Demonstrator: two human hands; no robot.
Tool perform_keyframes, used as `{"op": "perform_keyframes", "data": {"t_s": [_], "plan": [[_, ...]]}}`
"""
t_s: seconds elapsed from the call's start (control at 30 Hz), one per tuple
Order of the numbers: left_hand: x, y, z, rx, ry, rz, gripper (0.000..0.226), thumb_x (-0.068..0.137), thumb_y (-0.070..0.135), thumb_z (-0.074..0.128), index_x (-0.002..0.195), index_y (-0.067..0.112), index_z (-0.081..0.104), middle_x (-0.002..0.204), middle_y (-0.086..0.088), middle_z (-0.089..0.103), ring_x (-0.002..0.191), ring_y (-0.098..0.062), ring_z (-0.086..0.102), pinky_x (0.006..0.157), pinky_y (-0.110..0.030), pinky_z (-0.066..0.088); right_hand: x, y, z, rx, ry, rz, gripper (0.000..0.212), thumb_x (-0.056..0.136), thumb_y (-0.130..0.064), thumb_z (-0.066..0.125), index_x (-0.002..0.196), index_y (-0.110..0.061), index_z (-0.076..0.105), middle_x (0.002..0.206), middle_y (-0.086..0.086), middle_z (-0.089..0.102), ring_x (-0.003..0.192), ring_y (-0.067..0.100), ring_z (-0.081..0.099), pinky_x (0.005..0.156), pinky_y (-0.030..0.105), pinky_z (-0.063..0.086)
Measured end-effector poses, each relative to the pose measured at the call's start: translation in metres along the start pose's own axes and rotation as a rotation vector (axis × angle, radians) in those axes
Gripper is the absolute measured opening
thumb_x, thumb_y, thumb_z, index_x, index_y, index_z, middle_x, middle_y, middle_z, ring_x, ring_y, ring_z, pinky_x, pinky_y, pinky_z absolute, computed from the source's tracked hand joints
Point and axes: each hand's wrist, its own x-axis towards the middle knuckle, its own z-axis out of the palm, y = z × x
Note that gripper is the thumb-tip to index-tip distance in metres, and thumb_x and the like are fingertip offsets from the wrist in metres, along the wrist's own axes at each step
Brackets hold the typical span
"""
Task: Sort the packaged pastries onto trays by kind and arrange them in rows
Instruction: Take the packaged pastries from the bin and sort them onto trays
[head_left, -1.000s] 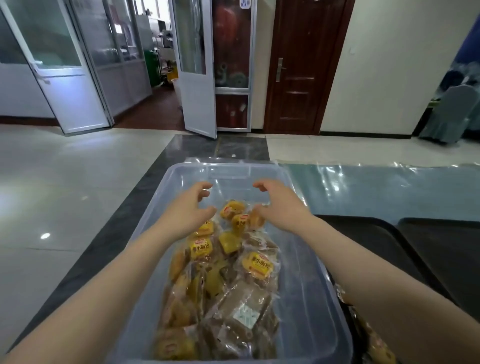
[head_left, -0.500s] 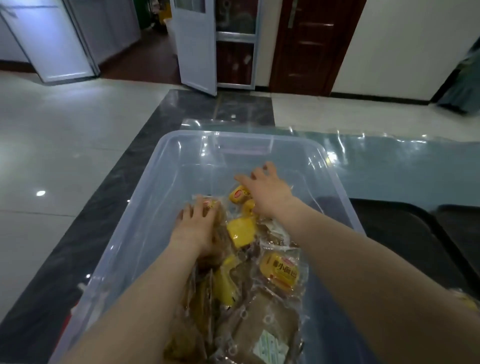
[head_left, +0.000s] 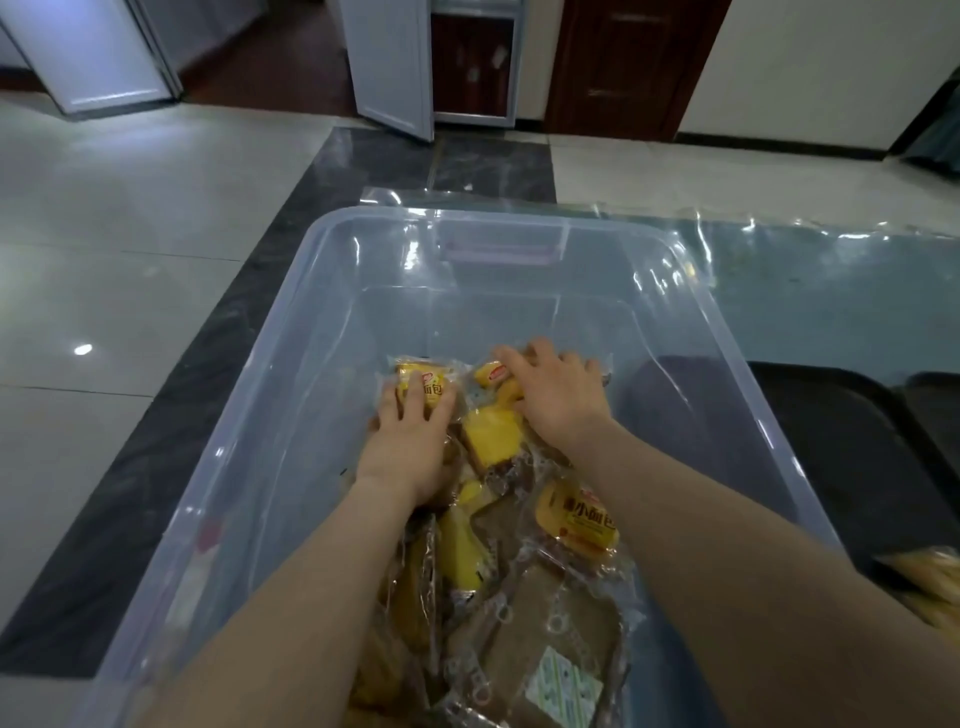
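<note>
- Stage shown: the picking-out stage. Both hands are lowered into the clear plastic bin (head_left: 291, 415), where the packaged pastries (head_left: 498, 545) lie heaped along the middle and near end.
- Left hand (head_left: 410, 441): laid palm-down on a yellow-labelled bun packet (head_left: 423, 382) at the far edge of the heap. The fingers are spread over the wrapper; a closed grip on it cannot be confirmed.
- Right hand (head_left: 556, 395): laid over a second small yellow packet (head_left: 491, 373) beside the first, the fingers bent over the wrappers. Whether anything is pinched cannot be told.
- Kinds visible: yellow-labelled buns, a plain yellow cake slice (head_left: 491, 436) between the two hands, and flat brown slices (head_left: 530, 639) nearest the camera.
- Destination: dark trays (head_left: 841, 447) lie on the desk to the right of the bin; a few wrapped yellow pastries (head_left: 930, 582) are seen at the right margin.
- Next move, as judged: a firm hold on like packets is needed, followed by a lift clear of the bin wall and a carry rightward to one tray.
</note>
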Motion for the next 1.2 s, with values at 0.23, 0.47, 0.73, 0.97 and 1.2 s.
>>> {"op": "perform_keyframes", "data": {"t_s": [0.23,0.47,0.73,0.97,1.2], "plan": [[-0.01,0.016,-0.018,-0.071,0.232,-0.033,0.044,0.097,0.022,0.038,0.14,0.027,0.031,0.154,-0.006,0.018,0.141,-0.033,0.008,0.096,-0.048,0.042,-0.006,0.002,-0.011,-0.076,0.037,-0.056,0.047,0.089,-0.008,0.052,0.128,-0.031,0.038,0.126,0.011,0.04,0.104,0.035,0.047,0.076,0.041,0.036],[-0.031,0.021,-0.081,-0.083,0.438,0.001,0.045,0.093,0.011,0.047,0.134,0.025,0.038,0.146,-0.005,0.028,0.138,-0.028,0.017,0.08,-0.041,0.046,-0.018,-0.002,-0.073,0.049,0.227,-0.06,0.051,0.089,-0.015,0.059,0.132,-0.031,0.038,0.125,0.01,0.041,0.108,0.035,0.048,0.082,0.043,0.042],[-0.119,0.059,-0.179,-0.141,0.777,0.228,0.054,0.083,-0.001,0.049,0.135,0.017,0.048,0.142,-0.008,0.04,0.133,-0.027,0.029,0.101,-0.037,0.034,-0.089,0.015,-0.173,0.451,0.573,-0.047,0.052,0.087,-0.03,0.065,0.134,-0.034,0.044,0.134,0.006,0.038,0.115,0.029,0.046,0.087,0.044,0.047],[-0.189,0.138,-0.197,-0.368,0.876,0.399,0.058,0.085,0.003,0.054,0.139,0.021,0.045,0.146,-0.008,0.038,0.134,-0.023,0.035,0.105,-0.036,0.034,-0.183,0.06,-0.209,0.675,0.867,-0.039,0.057,0.084,-0.027,0.071,0.132,-0.034,0.043,0.129,0.003,0.042,0.109,0.011,0.045,0.083,0.014,0.04],[-0.218,0.236,-0.161,-0.443,0.826,0.501,0.059,0.086,0.019,0.054,0.142,0.03,0.037,0.149,0.003,0.032,0.135,-0.013,0.031,0.108,-0.025,0.028,-0.267,0.128,-0.193,0.708,0.921,0.059,0.056,0.083,-0.025,0.072,0.133,-0.026,0.045,0.129,0.004,0.044,0.098,-0.013,0.033,0.082,-0.007,0.026]]}}
